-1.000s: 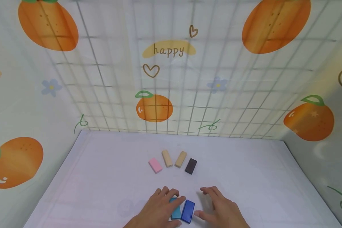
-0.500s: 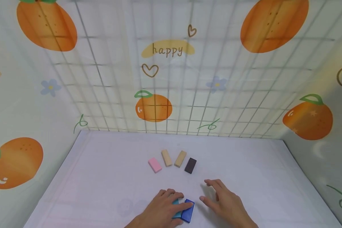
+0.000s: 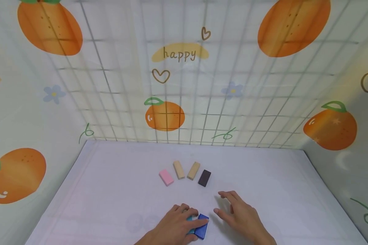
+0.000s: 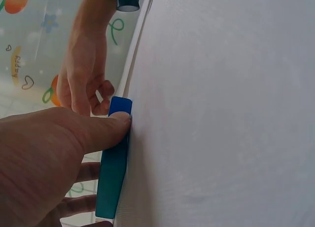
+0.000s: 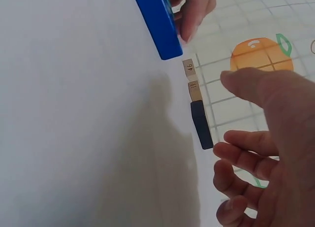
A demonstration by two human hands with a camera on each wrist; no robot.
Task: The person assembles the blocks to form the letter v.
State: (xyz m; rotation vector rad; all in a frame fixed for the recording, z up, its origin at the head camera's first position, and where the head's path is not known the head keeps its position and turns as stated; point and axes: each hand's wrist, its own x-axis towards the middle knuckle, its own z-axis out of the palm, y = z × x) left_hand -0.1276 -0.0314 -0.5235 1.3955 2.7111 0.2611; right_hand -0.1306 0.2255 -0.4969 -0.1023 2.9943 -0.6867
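Observation:
My left hand [image 3: 176, 224] is over a light blue block [image 4: 113, 180], with the thumb at its near end and fingers at its far end. One straight finger reaches across onto the dark blue block [image 3: 201, 232], which lies at a slant right beside the light blue one. Much of the light blue block is hidden under the hand in the head view. To the right, my right hand [image 3: 243, 217] is held apart from the blocks, its fingers loosely bent and nothing between them.
Farther back on the white table [image 3: 116, 190], a pink block [image 3: 166, 177], two plain wooden blocks [image 3: 179, 169] and a black block [image 3: 204, 178] lie in an arc. Printed cloth [image 3: 184, 92] hangs behind the table and at both sides.
My left hand has shifted slightly right, and one finger has moved onto the dark blue block. My right hand has drawn away from that block, to the right.

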